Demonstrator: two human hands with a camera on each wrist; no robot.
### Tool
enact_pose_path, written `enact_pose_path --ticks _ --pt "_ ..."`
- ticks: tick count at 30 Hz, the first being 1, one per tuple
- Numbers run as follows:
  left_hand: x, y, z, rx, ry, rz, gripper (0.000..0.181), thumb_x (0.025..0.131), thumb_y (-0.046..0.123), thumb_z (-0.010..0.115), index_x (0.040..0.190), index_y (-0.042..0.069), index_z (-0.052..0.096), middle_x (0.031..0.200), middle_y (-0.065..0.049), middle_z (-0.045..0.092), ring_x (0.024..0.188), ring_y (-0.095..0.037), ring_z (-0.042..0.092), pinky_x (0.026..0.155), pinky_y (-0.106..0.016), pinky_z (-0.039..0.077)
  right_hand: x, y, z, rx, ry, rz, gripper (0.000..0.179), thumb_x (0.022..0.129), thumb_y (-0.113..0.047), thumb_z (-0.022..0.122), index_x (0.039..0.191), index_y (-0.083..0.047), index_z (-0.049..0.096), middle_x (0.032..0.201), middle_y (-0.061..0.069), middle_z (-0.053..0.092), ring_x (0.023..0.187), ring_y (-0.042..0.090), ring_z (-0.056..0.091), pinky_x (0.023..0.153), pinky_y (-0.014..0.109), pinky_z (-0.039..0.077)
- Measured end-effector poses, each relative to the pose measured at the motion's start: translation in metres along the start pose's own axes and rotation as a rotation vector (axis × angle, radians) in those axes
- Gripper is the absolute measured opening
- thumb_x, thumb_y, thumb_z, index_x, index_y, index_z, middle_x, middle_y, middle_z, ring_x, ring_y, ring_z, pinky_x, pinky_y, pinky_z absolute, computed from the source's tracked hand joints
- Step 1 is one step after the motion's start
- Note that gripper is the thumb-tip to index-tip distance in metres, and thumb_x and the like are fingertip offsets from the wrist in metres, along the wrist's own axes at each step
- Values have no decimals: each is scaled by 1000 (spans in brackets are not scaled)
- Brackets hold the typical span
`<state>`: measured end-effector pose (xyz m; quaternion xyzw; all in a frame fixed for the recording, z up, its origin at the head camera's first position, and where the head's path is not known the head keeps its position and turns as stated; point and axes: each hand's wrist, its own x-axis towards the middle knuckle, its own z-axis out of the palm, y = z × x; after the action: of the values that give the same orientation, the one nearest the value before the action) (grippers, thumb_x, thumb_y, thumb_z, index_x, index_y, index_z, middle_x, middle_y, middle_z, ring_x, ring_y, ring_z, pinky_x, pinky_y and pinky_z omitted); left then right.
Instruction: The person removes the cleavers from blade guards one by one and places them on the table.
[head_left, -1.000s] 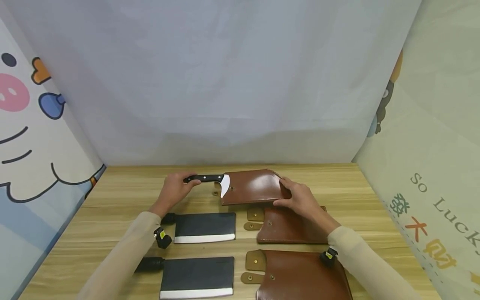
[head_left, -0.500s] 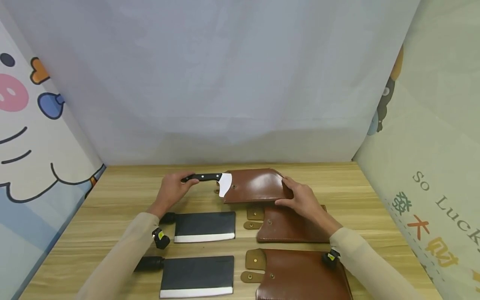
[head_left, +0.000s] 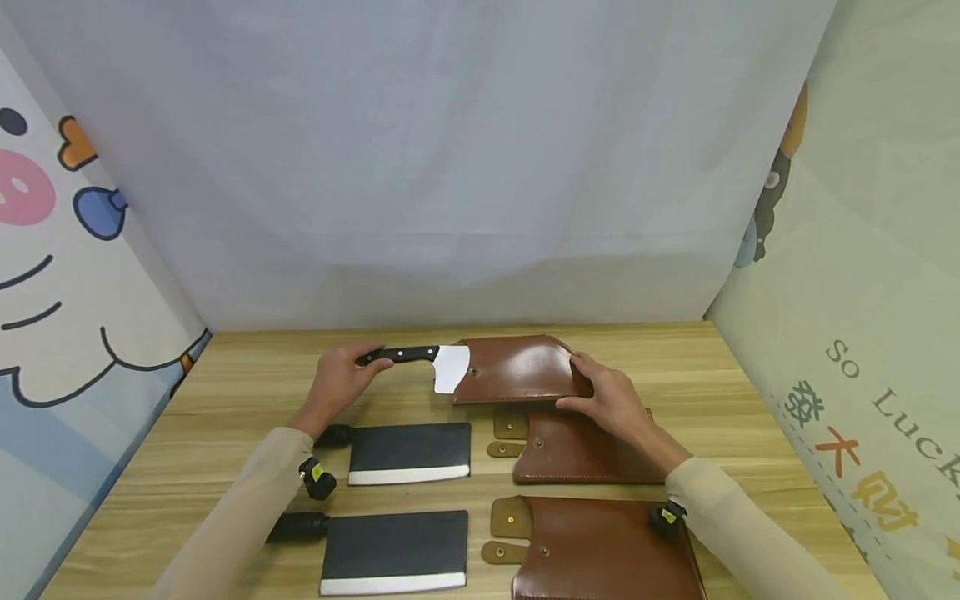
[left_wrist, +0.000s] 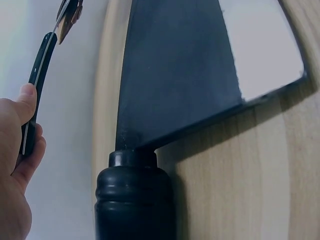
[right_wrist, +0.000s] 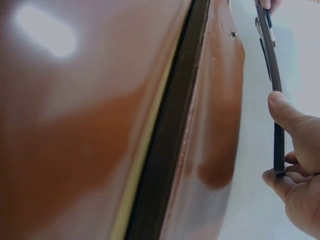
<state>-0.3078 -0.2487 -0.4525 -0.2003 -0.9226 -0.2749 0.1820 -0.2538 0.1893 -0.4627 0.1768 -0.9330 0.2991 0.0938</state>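
Observation:
My left hand [head_left: 341,382] pinches the black riveted handle of a cleaver [head_left: 408,354] at the back of the table, thumb on top. Part of its bright blade shows; the remainder is hidden inside a brown leather sheath [head_left: 517,369]. At the sheath's far right end, my right hand [head_left: 606,392] grips its corner between thumb and fingers. Seen edge-on in the right wrist view, the sheath [right_wrist: 275,85] is raised. The left wrist view shows the left thumb and fingers around the cleaver's handle [left_wrist: 44,57].
Two dark cleavers with bright edges, one upper [head_left: 410,450] and one lower [head_left: 397,546], lie on the wooden table [head_left: 225,392]. Right of them lie two more brown sheaths, upper [head_left: 577,454] and lower [head_left: 600,542], with snap straps. A pale curtain [head_left: 465,167] hangs behind.
More of the cleaver's blade shows outside the sheath. My left hand has moved slightly left with the handle, and my right hand slightly right with the sheath.

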Motion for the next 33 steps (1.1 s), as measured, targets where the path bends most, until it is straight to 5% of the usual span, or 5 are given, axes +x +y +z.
enact_pose_path --ticks 15,33 --pt "-2 3 -5 -9 11 -50 40 89 25 81 116 -4 74 86 -19 76 51 -9 48 59 -31 40 -6 8 -6 -8 25 -7 84 81 -30 88 145 9 50 146 32 49 133 47 52 106 57 44" --pt "0 3 -18 -4 32 -62 41 91 26 80 118 -3 74 91 -21 76 67 -26 74 62 -41 52 -8 10 -19 15 28 18 84 83 -29 87 147 8 48 150 30 45 136 47 48 108 57 42"
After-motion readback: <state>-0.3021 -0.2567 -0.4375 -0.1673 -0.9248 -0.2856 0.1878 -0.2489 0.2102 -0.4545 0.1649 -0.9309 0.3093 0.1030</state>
